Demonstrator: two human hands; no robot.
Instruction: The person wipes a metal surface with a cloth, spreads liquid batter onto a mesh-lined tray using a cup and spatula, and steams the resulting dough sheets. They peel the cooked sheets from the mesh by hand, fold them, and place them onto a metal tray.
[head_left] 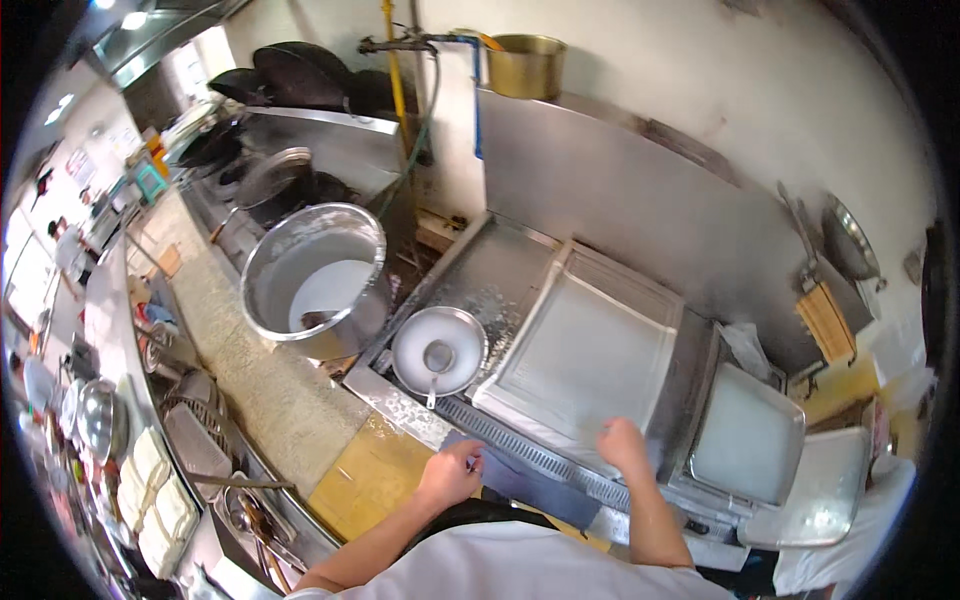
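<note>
**Both hands at the steamer's front edge**

The left hand [449, 474] is seen at the front lip of the stainless-steel steamer counter [520, 262], fingers curled and pinched onto the edge of a dark blue-grey cloth [524, 487] that hangs over that lip. The right hand [622, 442] is laid on the near corner of the wide rectangular steaming tray covered in pale white cloth [585, 352]; its fingers are bent over the tray's edge, though whether they are clamped on it cannot be told. The tray is set flat on the steamer, in the middle of the counter.

Just left of the tray, a round white bowl of milky batter [439, 349] is placed, with a metal ladle [437, 363] resting in it. Further left, a large round metal pot holding white liquid [316, 279] is stood. To the right, a second rectangular tray with a pale sheet on it [748, 443] is parked, just beside the first.
</note>
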